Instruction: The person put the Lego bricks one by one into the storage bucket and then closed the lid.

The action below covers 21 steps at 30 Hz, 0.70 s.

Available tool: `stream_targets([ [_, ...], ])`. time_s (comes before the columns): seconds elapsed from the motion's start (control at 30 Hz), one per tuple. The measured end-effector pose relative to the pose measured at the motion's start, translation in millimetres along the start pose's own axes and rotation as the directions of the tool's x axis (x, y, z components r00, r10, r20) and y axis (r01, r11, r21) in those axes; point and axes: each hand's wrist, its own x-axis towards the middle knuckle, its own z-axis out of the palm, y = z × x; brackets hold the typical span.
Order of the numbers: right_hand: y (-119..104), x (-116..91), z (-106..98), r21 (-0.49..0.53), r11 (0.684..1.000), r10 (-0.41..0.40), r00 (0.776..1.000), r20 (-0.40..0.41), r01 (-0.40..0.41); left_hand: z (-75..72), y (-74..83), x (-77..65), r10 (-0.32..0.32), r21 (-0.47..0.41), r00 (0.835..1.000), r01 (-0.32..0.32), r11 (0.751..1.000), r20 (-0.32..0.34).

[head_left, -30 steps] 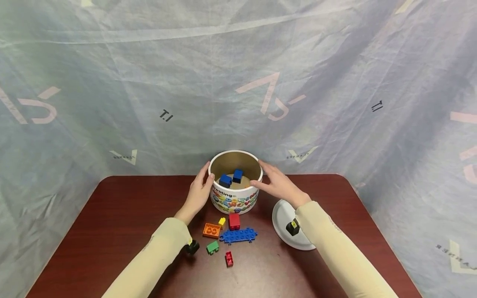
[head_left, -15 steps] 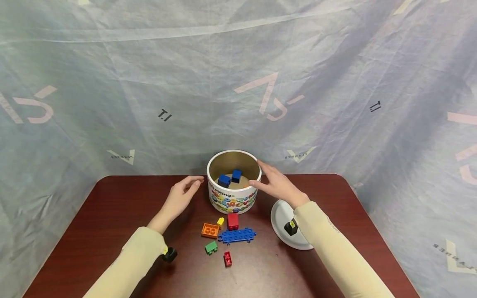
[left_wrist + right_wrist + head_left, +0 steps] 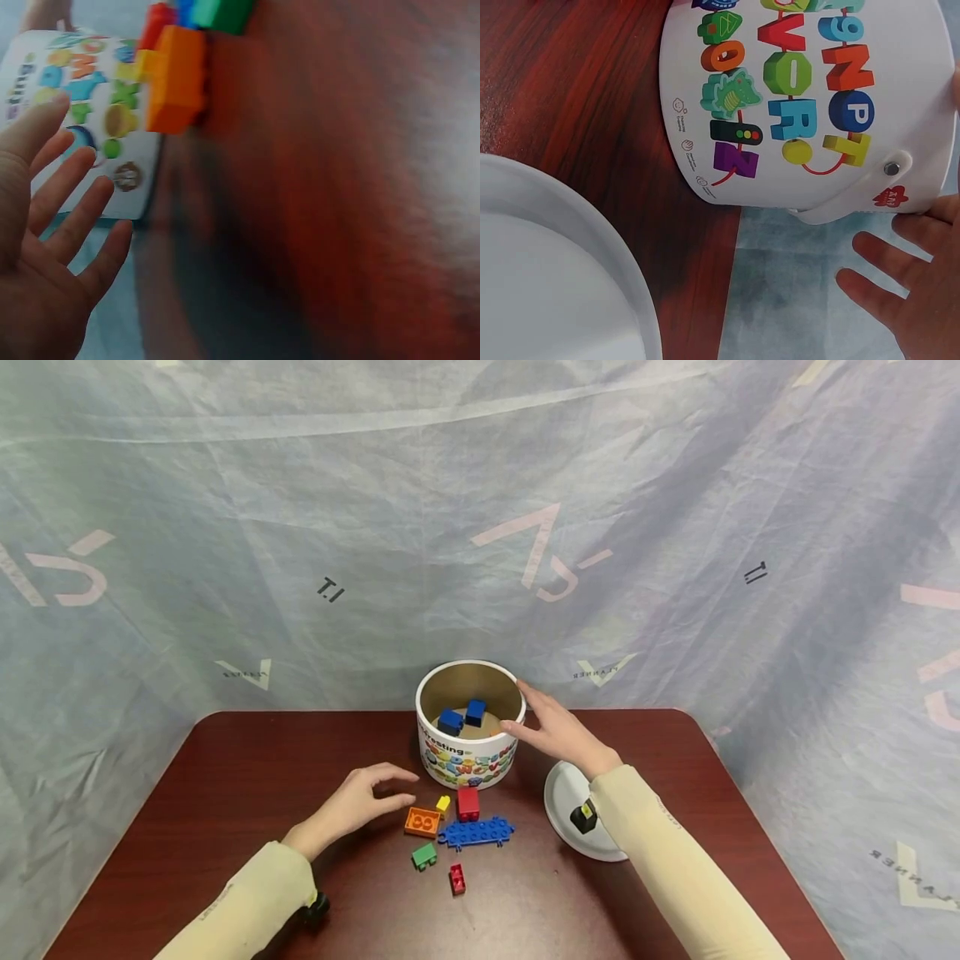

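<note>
My left hand (image 3: 358, 797) hovers with spread fingers just left of the orange brick (image 3: 423, 821), which lies hollow side up; nothing is in the hand. Beside that brick are a small yellow brick (image 3: 443, 803), a red brick (image 3: 468, 803) and a long blue baseplate (image 3: 477, 832). A green brick (image 3: 424, 857) and a small red brick (image 3: 457, 879) lie nearer. My right hand (image 3: 555, 727) rests against the right rim of a white printed bucket (image 3: 465, 763), its fingers extended in the right wrist view. Two blue bricks (image 3: 450, 721) lie inside the bucket.
A round white lid (image 3: 558, 789) lies right of the bucket, partly under the right forearm. The dark red wooden table (image 3: 247, 760) ends at the back against a grey printed cloth (image 3: 375, 527). An orange bit shows at the bucket's inner edge.
My left hand has let go of the bucket's left side and come back toward the orange brick. The right hand stays at the bucket's rim.
</note>
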Motion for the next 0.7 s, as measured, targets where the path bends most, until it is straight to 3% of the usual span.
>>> stream_targets([
  [0.27, -1.0, 1.4, -2.9, 0.000, 1.000, -0.012, 0.999, 0.031, 0.012, 14.1, -16.8, -8.1, 0.000, 0.092, 0.996, -0.008, 0.996, 0.089],
  [0.7, 0.1, 1.7, -4.7, 0.025, 0.999, -0.031, 0.999, 0.044, 0.030, 20.9, -15.9, -9.2, 0.002, 0.184, 0.996, -0.018, 0.983, 0.089],
])
